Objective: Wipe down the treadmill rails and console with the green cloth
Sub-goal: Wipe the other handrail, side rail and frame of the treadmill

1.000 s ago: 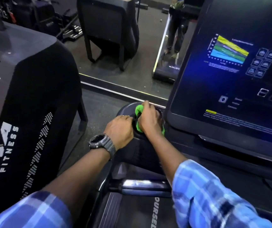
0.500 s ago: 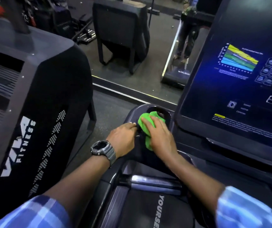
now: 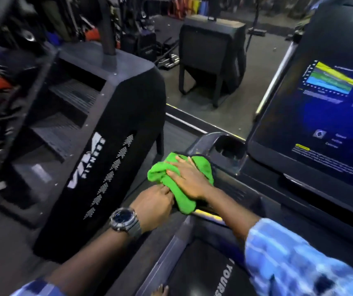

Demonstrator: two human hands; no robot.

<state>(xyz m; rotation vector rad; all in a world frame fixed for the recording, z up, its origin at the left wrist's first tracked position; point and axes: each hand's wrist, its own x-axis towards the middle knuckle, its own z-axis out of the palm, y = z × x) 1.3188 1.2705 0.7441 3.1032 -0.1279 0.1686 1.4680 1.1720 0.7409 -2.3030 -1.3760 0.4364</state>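
Green cloth (image 3: 171, 178): bunched on the treadmill's dark left console ledge (image 3: 233, 184), just in front of an empty cup holder (image 3: 227, 147).
Right hand (image 3: 189, 178): flat on the cloth, fingers spread, pressing it down.
Left hand (image 3: 155, 205): fingertips pinching the cloth's near edge; wristwatch (image 3: 124, 218) on the wrist.
Console screen (image 3: 320, 116): lit blue, to the right.
Neighbouring machine (image 3: 98, 146): black, on the left.

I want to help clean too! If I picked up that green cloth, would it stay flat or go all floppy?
Probably floppy: the green cloth is bunched into soft folds under the right hand, with one end drooping over the rail edge near the left hand. It looks fluffy, so likely light and easy to squeeze. It shouldn't roll or break.
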